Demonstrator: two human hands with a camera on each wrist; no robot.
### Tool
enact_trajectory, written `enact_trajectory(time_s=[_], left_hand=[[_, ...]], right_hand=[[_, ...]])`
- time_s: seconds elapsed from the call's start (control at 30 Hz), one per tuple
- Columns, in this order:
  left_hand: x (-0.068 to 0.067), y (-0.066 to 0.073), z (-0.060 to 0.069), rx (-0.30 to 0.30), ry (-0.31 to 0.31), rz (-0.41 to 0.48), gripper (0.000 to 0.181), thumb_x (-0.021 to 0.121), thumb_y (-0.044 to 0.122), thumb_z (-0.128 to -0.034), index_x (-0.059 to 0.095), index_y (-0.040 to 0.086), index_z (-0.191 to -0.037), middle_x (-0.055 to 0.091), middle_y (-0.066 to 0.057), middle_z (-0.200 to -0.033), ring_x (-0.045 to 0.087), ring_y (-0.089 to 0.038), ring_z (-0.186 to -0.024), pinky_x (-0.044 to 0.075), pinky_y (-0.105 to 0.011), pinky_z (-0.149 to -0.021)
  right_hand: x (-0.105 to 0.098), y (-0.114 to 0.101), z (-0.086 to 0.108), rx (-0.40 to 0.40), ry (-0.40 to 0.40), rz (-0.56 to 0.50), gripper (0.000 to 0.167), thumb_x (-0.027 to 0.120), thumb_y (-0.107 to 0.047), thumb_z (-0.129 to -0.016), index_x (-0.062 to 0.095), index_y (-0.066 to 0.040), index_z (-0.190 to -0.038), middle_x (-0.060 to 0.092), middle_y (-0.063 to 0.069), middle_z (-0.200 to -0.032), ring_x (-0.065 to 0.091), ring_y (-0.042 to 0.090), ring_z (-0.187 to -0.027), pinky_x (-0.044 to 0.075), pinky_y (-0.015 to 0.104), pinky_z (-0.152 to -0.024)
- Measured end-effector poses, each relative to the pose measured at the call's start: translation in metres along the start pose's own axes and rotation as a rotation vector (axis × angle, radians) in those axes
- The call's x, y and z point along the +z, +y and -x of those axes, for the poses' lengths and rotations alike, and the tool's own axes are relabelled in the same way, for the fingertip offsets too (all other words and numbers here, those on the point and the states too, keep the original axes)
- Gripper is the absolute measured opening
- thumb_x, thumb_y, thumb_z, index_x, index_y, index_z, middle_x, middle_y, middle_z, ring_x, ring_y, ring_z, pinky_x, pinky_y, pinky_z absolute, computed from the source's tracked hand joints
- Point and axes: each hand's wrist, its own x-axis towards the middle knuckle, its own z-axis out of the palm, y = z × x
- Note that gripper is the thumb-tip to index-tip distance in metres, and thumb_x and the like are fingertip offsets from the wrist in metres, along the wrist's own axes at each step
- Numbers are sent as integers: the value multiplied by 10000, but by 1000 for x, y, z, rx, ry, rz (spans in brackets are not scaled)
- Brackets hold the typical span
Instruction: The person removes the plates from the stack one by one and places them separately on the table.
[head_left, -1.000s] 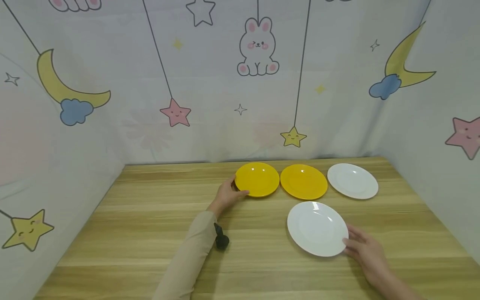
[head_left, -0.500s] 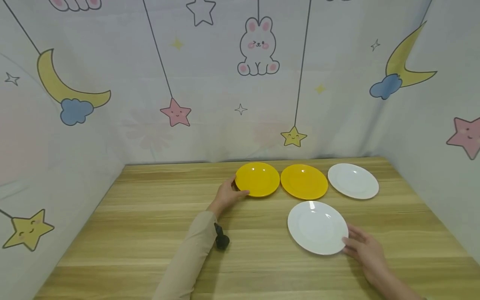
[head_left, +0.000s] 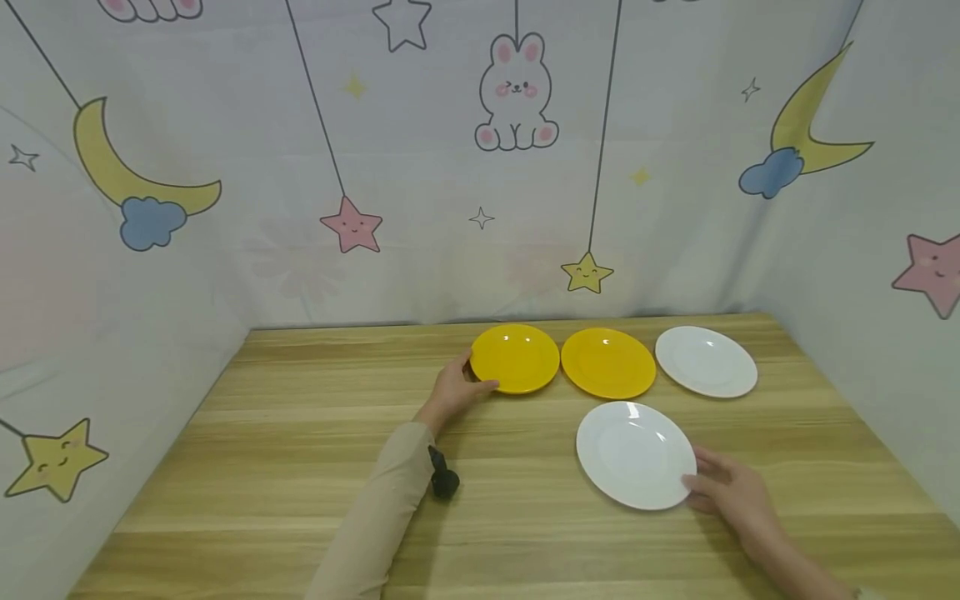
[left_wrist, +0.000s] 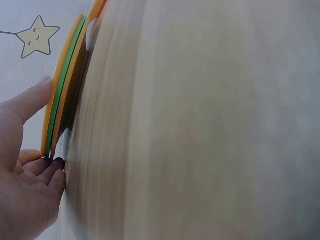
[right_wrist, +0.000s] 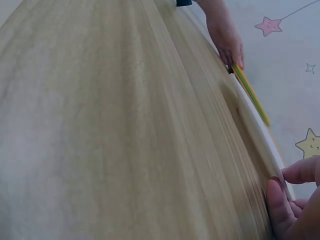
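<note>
The right grip (head_left: 735, 500) pinched the right rim of the nearer white plate (head_left: 633, 454), over the desk (head_left: 525, 533), while the left grip (head_left: 453, 392) held the farther yellow-topped stack (head_left: 514, 358) by its left edge; both seemed light, stiff and slick, best taken rim-first.

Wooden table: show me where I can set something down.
Left side of the wooden table, between the cloth wall and the left sleeve; also the front middle, between that sleeve and the near white plate in the right hand. Crowded: the back row of yellow-topped stack held by the left hand, yellow plate and far white plate.
</note>
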Motion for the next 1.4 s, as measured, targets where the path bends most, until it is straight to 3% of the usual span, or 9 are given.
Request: enact_trajectory(time_s=[0.3, 0.57, 0.77, 1.07, 1.23, 1.4], left_hand=[[0, 1, 0, 1, -4, 15, 826, 735, 273, -762, 286, 29, -1412, 344, -114, -1429, 284, -233, -1327, 237, -371, -1093], [0, 1, 2, 4, -2, 10, 813, 734, 264, -765, 296, 23, -1406, 352, -121, -1422, 290, -241, -1323, 235, -376, -1093], [0, 1, 1, -1, 2, 0, 814, 732, 273, -766, 296, 21, -1405, 352, -121, -1423, 297, -240, -1320, 241, -372, -1091], [-1, 1, 2, -1, 2, 0, 823, 733, 268, -766, 286, 8, -1406, 348, -128, -1423, 293, -241, -1322, 238, -368, -1093], [0, 0, 1, 2, 3, -3, 820, 734, 266, -765, 290, 12, -1406, 353, -124, -1421, 296, -240, -1321, 239, -367, -1092], [0, 1, 1, 3, 2, -6, 817, 736, 283, -760, 303, 33, -1406, 356, -110, -1422, 299, -230, -1320, 242, -362, -1091]], right_hand=[[-2, -5, 3, -20, 24, 170, 592, 660, -100, -792, 414, 104, -1291, 515, 295, -1182, 575, 49, -690, 536, 241, -595], [-2, -5, 2, -13, 31, 194, 597, 668, -100, -782, 420, 105, -1285, 572, 233, -1088, 550, 102, -617, 511, 242, -543], [-4, -3, 0, -38, 23, 186, 571, 644, -111, -804, 415, 112, -1277, 565, 218, -1059, 550, 80, -660, 521, 255, -566], [-15, -9, -17, -102, 36, 236, 589, 580, -210, -879, 345, 116, -1310, 496, 277, -1160, 549, 65, -692, 513, 250, -556], [-17, -24, -29, -205, 98, 376, 512, 545, -183, -877, 412, 112, -1274, 549, 254, -1105, 532, 98, -779, 453, 201, -566], [-9, -39, -42, -185, 67, 395, 558, 565, -262, -880, 410, 80, -1292, 547, 224, -1119, 574, 173, -802, 475, 195, -572]])
